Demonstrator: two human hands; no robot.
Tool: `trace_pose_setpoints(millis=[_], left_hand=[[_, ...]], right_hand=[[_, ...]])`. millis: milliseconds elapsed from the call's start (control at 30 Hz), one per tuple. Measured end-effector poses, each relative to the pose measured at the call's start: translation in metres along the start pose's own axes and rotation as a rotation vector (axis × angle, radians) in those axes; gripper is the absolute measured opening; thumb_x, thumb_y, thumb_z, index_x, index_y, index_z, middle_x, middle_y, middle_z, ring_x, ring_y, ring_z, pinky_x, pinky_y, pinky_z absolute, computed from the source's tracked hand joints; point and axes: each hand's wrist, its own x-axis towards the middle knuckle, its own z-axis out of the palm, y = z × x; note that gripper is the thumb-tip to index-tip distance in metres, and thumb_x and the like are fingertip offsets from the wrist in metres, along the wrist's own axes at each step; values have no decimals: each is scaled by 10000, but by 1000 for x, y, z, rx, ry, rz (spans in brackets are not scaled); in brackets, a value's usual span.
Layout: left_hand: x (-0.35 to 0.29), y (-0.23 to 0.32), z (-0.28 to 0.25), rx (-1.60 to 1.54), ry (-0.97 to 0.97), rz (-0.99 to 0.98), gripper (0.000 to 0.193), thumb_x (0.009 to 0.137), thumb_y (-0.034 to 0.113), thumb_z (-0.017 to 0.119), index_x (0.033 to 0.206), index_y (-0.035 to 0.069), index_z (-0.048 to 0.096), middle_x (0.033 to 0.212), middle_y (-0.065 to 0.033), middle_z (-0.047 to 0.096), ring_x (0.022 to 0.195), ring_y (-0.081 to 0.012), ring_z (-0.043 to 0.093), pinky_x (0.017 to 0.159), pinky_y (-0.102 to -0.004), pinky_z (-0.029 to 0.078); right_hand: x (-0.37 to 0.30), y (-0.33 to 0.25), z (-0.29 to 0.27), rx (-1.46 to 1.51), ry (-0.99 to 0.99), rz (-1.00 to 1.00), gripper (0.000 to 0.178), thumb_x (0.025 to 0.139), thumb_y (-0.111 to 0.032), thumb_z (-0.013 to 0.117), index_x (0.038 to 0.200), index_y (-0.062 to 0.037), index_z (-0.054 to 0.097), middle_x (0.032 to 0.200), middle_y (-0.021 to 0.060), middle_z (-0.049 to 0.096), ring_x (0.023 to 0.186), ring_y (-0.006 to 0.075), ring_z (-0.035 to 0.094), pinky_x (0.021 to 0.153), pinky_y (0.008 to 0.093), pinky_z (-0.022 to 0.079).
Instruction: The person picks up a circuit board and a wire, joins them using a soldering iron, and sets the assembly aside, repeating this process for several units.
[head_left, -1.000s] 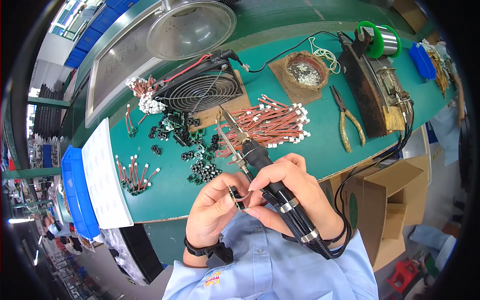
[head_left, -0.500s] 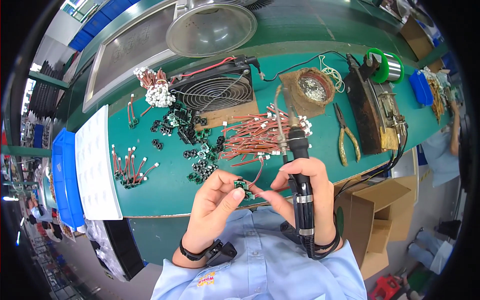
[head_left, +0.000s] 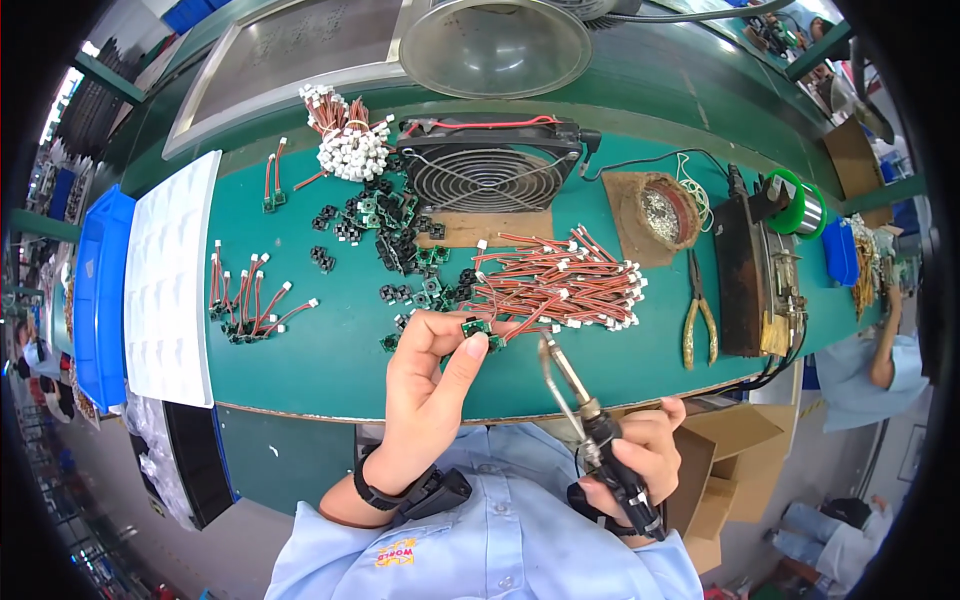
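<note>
My left hand (head_left: pixel 428 378) pinches a small green circuit board (head_left: pixel 474 327) between thumb and fingertips, above the front of the bench. A red-and-brown wire lead (head_left: pixel 524 325) runs right from beside the board; whether it is joined there I cannot tell. In my right hand (head_left: pixel 648 452) is a black soldering iron (head_left: pixel 612 462) with a thin metal tube alongside. Its tip points up and left, apart from the board. Just beyond lies a heap of wire leads with white connectors (head_left: pixel 570 285). Loose boards and black parts (head_left: pixel 395 235) lie behind my left hand.
A fan (head_left: pixel 490 175) stands at the back. Right of the leads are a solder-scrap dish (head_left: pixel 690 215), pliers (head_left: pixel 697 325), a dark metal box (head_left: pixel 738 280) and a solder spool (head_left: pixel 797 205). Left are wired boards (head_left: pixel 245 325), a white tray (head_left: pixel 170 290) and a blue bin (head_left: pixel 100 300).
My right hand has moved down and away from the board, and the soldering iron has swung from upright to tilting up-left. My left hand still pinches the board. The view has shifted.
</note>
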Motion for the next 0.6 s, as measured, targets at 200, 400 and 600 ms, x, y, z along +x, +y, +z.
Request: trace_pose_setpoints(millis=[200,400,600], left_hand=[[2,-1,-1,41,0,56,89,913,66,495,967,15,446,1017,-143,623,946,-156,585,837,-269,438],[1,0,1,38,-6,86,75,911,72,492,955,40,439,1043,-146,607,991,-207,588,869,-308,432],[0,0,3,15,10,96,99,900,36,507,966,6,438,1031,-147,610,983,-183,590,858,-285,431]], right_hand=[[6,-6,3,51,-110,29,481,579,-235,805,1013,-156,614,791,0,586,725,168,564,918,414,279],[7,-7,1,48,-134,35,488,574,-230,806,1019,-162,616,811,-6,598,724,168,568,908,411,283],[6,-7,1,46,-133,42,492,571,-223,806,1021,-163,616,827,-7,606,730,171,573,902,412,285]])
